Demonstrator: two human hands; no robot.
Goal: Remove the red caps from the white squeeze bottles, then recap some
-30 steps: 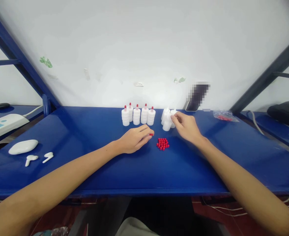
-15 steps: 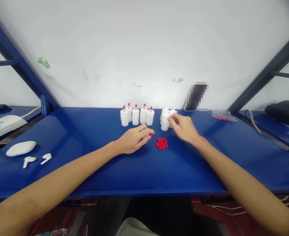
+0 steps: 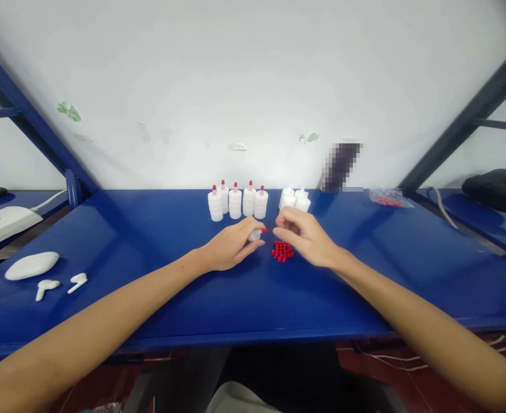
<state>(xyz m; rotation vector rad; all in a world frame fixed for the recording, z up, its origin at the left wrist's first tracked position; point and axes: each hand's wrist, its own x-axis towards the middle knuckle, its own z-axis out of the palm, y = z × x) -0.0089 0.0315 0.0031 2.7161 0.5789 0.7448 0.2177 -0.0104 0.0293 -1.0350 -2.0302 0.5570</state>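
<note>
White bottle [image 3: 254,235], red-tipped, is gripped in my left hand [image 3: 229,246]; my right hand [image 3: 307,236] curls narrowly near it, its contents I cannot tell. Small red caps [image 3: 282,251] cluster on the glossy blue table [image 3: 218,304]; five ribbed, red-capped bottles [image 3: 234,205] stand behind.

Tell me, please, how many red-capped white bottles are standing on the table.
5: the leftmost bottle, a second bottle behind it, then a third bottle, fourth bottle and fifth bottle rightward. Others may be hidden behind the right hand.

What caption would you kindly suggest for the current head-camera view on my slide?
Left hand holding a red-tipped white bottle, right hand near a cluster of red caps.
</note>
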